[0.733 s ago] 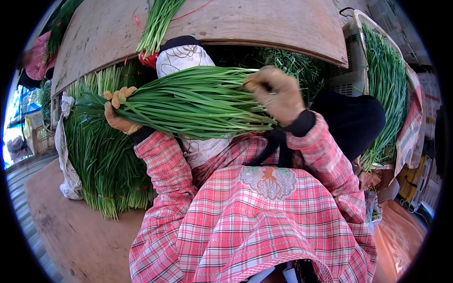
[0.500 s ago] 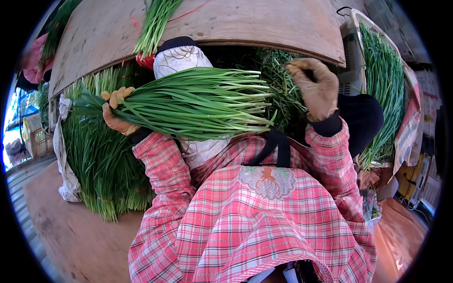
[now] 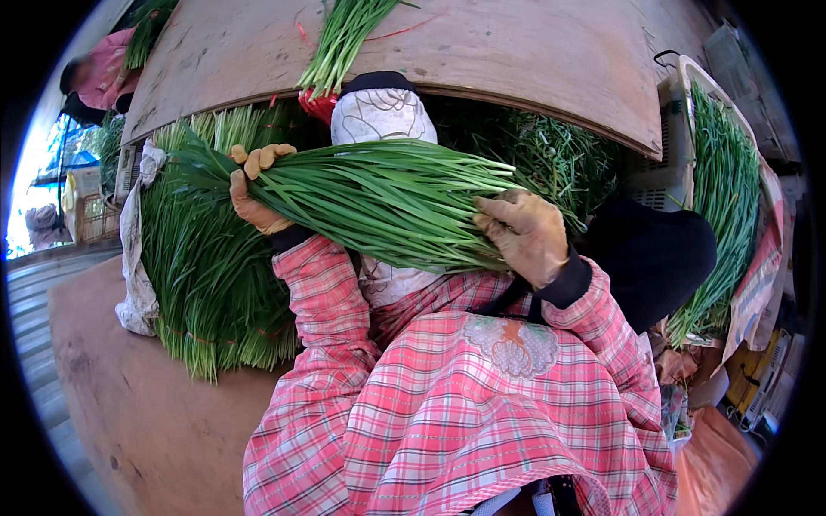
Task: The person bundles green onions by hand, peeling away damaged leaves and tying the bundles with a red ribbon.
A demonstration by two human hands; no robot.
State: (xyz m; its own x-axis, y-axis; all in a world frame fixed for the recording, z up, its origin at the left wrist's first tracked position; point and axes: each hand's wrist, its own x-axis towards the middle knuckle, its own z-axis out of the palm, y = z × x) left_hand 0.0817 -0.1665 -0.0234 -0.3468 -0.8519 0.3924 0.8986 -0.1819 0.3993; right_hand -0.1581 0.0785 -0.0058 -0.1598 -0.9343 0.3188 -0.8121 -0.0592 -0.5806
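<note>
A large loose bunch of garlic chives (image 3: 379, 198) lies across in front of me, dark leaf tips to the left and pale stem ends to the right. My left hand (image 3: 255, 206), in a tan glove, wraps round the leafy end. At the stem end my right hand (image 3: 527, 236), gloved alike, has its fingers closed on the stalks; its fingertips partly hide some of the ends. Beneath the bunch is my knee, covered by white patterned cloth (image 3: 379, 116).
Tied chive bundles (image 3: 215, 284) are heaped at the left. A wooden board (image 3: 516, 60) spans the far side, with a small bunch (image 3: 344, 43) on it. Loose greens (image 3: 568, 163) lie beneath its edge. A crate of chives (image 3: 723, 206) stands right. Another person (image 3: 103, 73) is far left.
My right hand has come left and down from the air beside the bunch onto its stem ends. The left hand still holds the leafy end. The whole view has shifted a little.
</note>
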